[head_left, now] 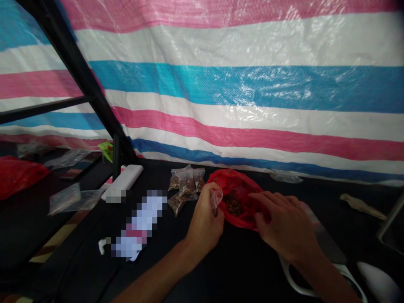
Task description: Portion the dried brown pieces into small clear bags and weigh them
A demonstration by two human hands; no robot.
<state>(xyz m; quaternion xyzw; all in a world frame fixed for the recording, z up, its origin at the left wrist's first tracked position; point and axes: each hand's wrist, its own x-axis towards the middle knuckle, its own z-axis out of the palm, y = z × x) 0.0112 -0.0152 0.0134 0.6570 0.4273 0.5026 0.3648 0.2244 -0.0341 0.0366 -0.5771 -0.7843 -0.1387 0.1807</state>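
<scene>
- The person's left hand is curled nearly shut, thumb and fingers pinching a small clear plastic bag, which stands up out of the grip just beside the red plastic bag.
- The right hand reaches in from the other side, fingers extended and slightly spread. Its fingertips rest on the red plastic bag; whether they actually have hold of it, I cannot tell.
- The red plastic bag lies between the two hands on a black tabletop, its mouth open and dark brown pieces heaped inside.
- Just beyond the left hand sit filled clear bags of brown pieces, touching one another.
- Further left of the hands lie a white rectangular block and a pixelated, unreadable packet.
- Under the right wrist is a white looped handle.
- Well to the right of the hands lies a tan strip.
- Behind everything hangs a pink, white and blue striped tarp.
</scene>
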